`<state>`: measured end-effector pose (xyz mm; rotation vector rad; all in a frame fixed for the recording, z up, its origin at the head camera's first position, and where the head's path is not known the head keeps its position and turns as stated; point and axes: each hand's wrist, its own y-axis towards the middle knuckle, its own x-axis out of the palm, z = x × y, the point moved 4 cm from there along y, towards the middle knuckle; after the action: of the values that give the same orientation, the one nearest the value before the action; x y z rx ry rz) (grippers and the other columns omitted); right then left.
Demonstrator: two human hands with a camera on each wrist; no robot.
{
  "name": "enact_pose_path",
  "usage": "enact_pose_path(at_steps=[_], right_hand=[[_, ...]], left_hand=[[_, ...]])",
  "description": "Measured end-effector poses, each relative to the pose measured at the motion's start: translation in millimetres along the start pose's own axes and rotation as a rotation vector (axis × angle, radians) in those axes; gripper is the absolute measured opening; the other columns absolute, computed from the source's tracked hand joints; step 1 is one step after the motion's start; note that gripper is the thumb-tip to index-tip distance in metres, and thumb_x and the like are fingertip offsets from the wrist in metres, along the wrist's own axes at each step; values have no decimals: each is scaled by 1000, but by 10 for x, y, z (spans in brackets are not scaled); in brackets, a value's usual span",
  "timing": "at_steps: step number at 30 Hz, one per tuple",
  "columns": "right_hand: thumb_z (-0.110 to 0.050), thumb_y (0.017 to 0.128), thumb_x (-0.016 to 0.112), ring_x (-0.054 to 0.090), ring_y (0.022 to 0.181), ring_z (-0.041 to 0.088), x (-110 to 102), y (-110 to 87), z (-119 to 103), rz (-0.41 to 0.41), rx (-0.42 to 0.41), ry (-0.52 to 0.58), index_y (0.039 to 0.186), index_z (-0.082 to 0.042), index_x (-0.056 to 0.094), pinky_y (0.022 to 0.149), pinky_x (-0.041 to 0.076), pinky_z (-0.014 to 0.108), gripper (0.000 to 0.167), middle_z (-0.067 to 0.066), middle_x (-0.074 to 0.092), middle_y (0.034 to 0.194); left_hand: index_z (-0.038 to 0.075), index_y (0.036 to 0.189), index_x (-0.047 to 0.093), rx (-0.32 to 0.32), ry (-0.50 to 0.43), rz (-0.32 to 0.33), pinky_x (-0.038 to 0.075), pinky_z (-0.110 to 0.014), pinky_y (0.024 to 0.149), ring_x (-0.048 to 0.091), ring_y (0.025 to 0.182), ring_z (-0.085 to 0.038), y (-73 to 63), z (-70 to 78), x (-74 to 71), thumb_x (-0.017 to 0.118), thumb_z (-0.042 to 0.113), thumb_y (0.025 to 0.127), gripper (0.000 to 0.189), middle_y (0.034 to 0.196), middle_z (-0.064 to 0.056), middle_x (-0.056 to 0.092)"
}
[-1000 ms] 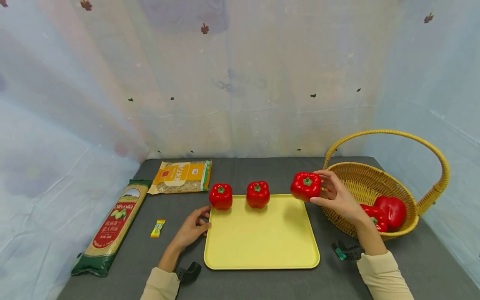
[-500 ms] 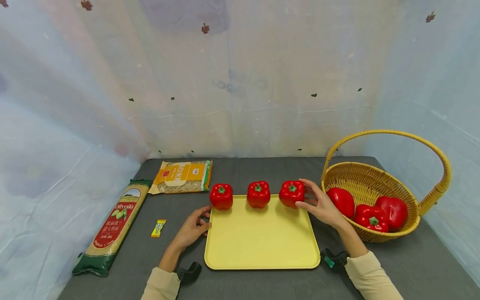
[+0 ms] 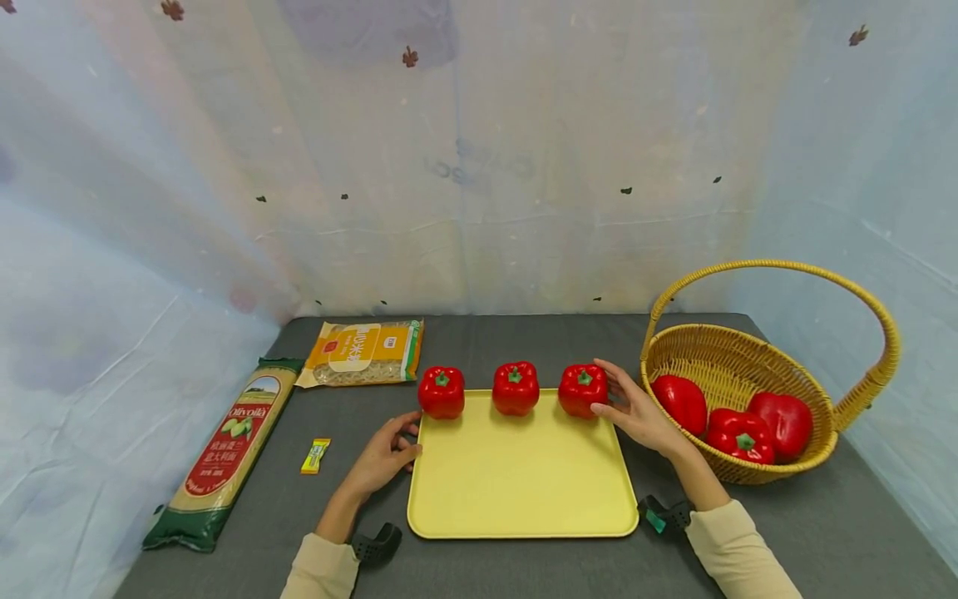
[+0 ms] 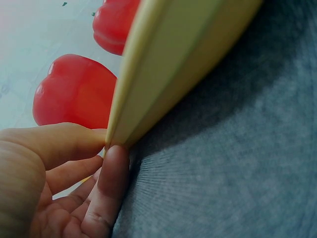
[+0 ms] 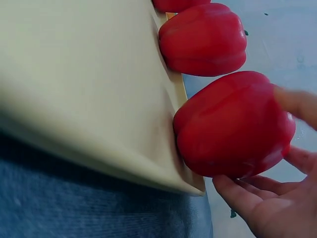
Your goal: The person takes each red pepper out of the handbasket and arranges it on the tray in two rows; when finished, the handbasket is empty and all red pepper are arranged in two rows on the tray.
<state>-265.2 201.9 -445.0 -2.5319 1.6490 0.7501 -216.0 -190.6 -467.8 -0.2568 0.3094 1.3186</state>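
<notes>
A yellow tray (image 3: 524, 474) carries three red bell peppers in a row along its far edge: a left pepper (image 3: 441, 393), a middle pepper (image 3: 516, 388) and a right pepper (image 3: 583, 391). My right hand (image 3: 642, 416) grips the right pepper from its right side. In the right wrist view, thumb and fingers lie around that pepper (image 5: 233, 124), which sits on the tray by its corner. At the tray's left rim, my left hand (image 3: 383, 456) pinches the edge between thumb and fingers, as the left wrist view of the tray rim (image 4: 148, 84) shows.
A yellow wicker basket (image 3: 718, 333) with a tall handle stands at the right, several red peppers (image 3: 741, 434) inside. To the left lie an orange-labelled grain bag (image 3: 359, 353), a long pasta packet (image 3: 232, 449) and a small yellow-wrapped packet (image 3: 315, 456). Grey cloth (image 3: 464, 574) covers the table.
My right hand has brought its pepper left and down from beside the basket onto the tray's far right corner. During the last half second it has barely moved. The left hand stays at the tray.
</notes>
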Motion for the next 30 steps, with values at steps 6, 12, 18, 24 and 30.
enact_pose_path(at_steps=[6, 12, 18, 24, 30], right_hand=[[-14, 85, 68, 33, 131, 42, 5, 24, 28, 9, 42, 1, 147, -12, 20, 96, 39, 50, 79, 19, 26, 145], [-12, 86, 66, 37, 126, 44, 9, 31, 8, 26, 14, -32, 146, -10, 21, 93, 43, 46, 75, 22, 24, 139], [-11, 89, 63, 35, 126, 47, 21, 19, -3, 19, -5, -77, 149, -9, 17, 92, 43, 49, 75, 25, 22, 140], [-4, 90, 60, 33, 127, 50, 36, 28, -52, 5, 12, -89, 149, -6, 13, 91, 43, 50, 76, 28, 16, 143], [-8, 89, 62, 30, 129, 48, 42, 48, -78, 8, 36, -110, 150, -8, 13, 91, 42, 53, 78, 27, 13, 147]], left_hand=[[-5, 136, 41, -4, 8, 8, 52, -28, 58, 55, 69, -17, -4, 9, -2, 59, -2, 87, 52, 109, -21, 48], [-6, 136, 41, 3, 7, 8, 52, -28, 58, 55, 69, -18, -8, 12, -1, 59, -3, 87, 52, 109, -21, 48], [-7, 136, 40, 9, 2, 5, 52, -28, 58, 55, 69, -18, -16, 5, 4, 59, -3, 87, 52, 109, -22, 47], [-6, 135, 40, 3, 8, 7, 52, -28, 58, 55, 69, -19, -23, 3, 5, 59, -3, 87, 52, 108, -21, 47], [-6, 135, 41, -6, 5, 9, 52, -28, 58, 55, 69, -18, -21, 13, 3, 60, -3, 87, 52, 108, -21, 48]])
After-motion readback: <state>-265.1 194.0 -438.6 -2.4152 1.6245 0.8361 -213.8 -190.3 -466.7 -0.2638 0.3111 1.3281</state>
